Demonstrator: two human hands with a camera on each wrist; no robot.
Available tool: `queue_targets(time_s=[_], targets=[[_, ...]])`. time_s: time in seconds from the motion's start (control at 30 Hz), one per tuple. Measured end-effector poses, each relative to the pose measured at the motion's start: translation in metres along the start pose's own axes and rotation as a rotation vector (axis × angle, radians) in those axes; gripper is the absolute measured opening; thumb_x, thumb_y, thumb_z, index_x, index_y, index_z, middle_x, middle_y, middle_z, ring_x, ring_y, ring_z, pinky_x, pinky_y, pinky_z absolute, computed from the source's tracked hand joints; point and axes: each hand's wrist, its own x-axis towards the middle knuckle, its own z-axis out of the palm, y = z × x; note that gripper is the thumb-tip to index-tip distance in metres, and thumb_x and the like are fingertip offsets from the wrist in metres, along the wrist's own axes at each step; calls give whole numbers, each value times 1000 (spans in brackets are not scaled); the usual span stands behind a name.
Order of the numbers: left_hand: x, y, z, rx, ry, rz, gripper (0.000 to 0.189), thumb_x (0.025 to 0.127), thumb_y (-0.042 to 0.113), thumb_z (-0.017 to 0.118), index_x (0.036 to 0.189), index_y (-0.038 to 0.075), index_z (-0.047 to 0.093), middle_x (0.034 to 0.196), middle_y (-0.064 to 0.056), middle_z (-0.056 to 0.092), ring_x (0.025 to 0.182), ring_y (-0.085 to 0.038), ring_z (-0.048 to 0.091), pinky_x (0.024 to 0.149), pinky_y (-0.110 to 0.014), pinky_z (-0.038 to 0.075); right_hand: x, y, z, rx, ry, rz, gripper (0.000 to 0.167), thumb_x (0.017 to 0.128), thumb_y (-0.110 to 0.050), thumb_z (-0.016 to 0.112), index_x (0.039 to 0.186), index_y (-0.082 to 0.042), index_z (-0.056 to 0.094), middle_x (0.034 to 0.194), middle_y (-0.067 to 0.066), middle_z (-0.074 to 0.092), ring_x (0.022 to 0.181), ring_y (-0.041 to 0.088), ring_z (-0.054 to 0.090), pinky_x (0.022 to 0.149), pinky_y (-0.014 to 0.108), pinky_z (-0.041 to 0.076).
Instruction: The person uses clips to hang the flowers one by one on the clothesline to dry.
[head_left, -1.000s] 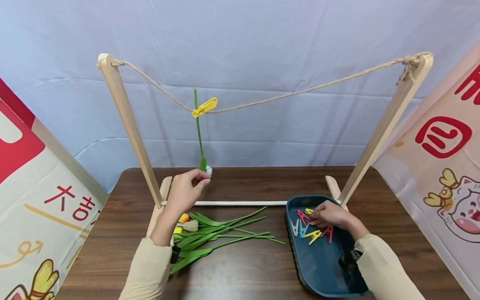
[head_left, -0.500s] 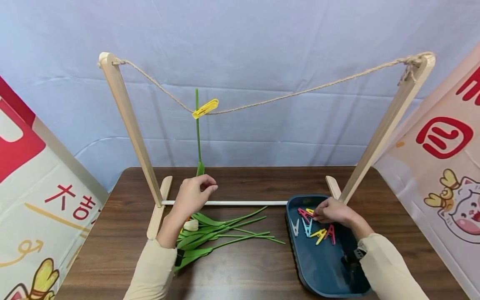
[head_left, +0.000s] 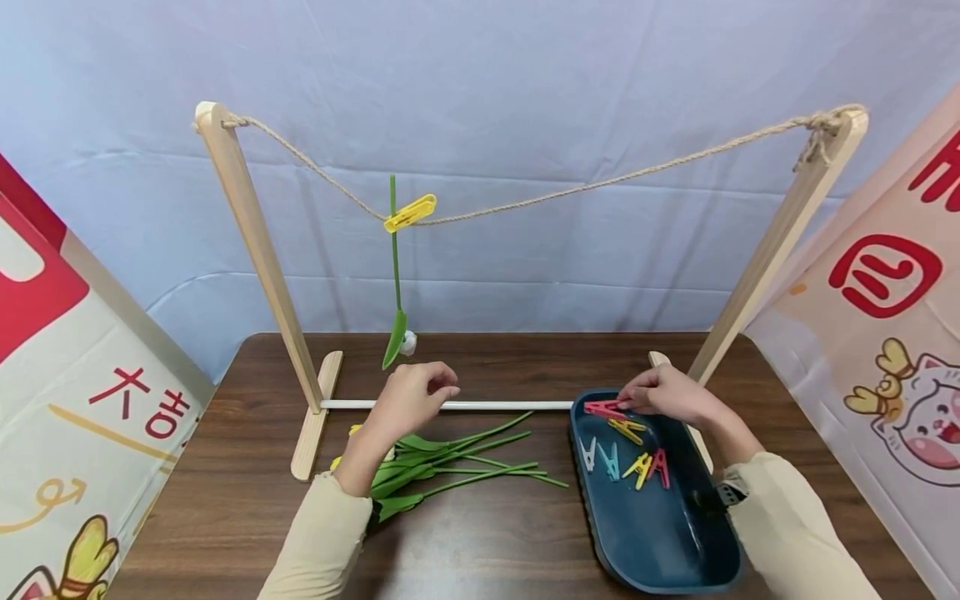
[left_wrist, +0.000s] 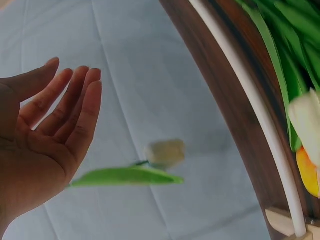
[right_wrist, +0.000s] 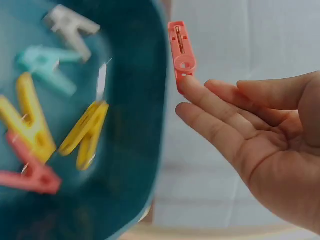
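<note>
My left hand (head_left: pixel 411 400) is empty above the table, fingers loosely bent, just right of a hanging tulip. That white tulip (head_left: pixel 408 342) hangs head down, its green stem (head_left: pixel 397 271) fixed to the rope by a yellow clothespin (head_left: pixel 410 213). At the far end of the blue tray (head_left: pixel 637 533), my right hand (head_left: pixel 671 395) holds a pinkish-red clothespin (right_wrist: pixel 181 47) at its fingertips, raised at the tray's rim. Several other clothespins lie in the tray, among them a yellow one (head_left: pixel 627 428), a light blue one (head_left: pixel 610 461) and a white one (head_left: pixel 587 454).
Several artificial tulips (head_left: pixel 450 462) lie on the table below my left forearm, partly hidden by it. A wooden frame (head_left: pixel 258 250) carries the sagging rope (head_left: pixel 570 194), with a white rod (head_left: pixel 517 406) across its base. Printed cloths hang on both sides.
My left hand has let go of the white tulip and moved right and down; the tulip now hangs freely. My right hand has lifted the red clothespin from the pile to the tray's far rim.
</note>
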Motion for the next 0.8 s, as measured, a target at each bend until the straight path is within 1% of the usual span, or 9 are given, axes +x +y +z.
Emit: queue_targets(time_s=[0.13,0.27,0.33,0.4,0.5,0.57,0.63,0.8], targets=[[4,10,12,16,-86,28,10,84,13,66,92,8,67,78,2,63,69,-10,58,62,-27,46,4,-25,10,4,-4,-72,26,94,1,43,109,17,56,102,24,62,96,31,61,80,38,49],[8,21,23,35,-160,64,15,85,15,65,96,6,67,81,-1,65,72,-12,60,63,-26,47,9,-48,26,40,-31,-131,26,94,0,44,110,15,57,103,24,62,98,32,60,80,35,49],[9,25,28,46,-179,71,17,85,16,65,98,5,67,82,-2,65,72,-13,60,64,-27,47,11,-57,34,16,-41,-159,25,95,-1,44,109,12,59,102,22,63,97,30,61,80,34,50],[10,28,32,51,-197,69,19,85,17,65,100,5,67,84,-3,66,73,-13,60,64,-28,47,12,-65,41,-30,-44,-190,24,95,-3,46,108,9,62,101,18,64,95,26,62,79,36,50],[11,30,36,61,-207,60,20,85,17,65,100,5,67,84,-3,66,72,-13,60,64,-28,47,14,-74,50,-120,-32,-238,23,94,-6,48,104,3,66,99,13,66,89,20,61,75,36,50],[11,30,38,68,-204,57,19,85,17,66,99,6,67,84,-3,66,72,-13,60,64,-28,47,15,-77,54,-149,-25,-263,22,93,-6,49,102,2,68,98,12,66,86,19,60,73,36,49],[11,30,39,77,-196,59,15,85,17,66,96,7,68,81,-2,66,70,-12,60,63,-27,47,17,-79,57,-159,-26,-279,22,93,-5,49,102,1,68,97,12,67,85,18,60,71,33,47],[9,29,40,74,-174,80,6,85,16,66,83,10,68,71,3,62,59,-8,53,56,-24,43,19,-79,60,-148,-46,-296,21,93,-6,50,102,2,67,97,13,67,89,20,61,73,32,48]])
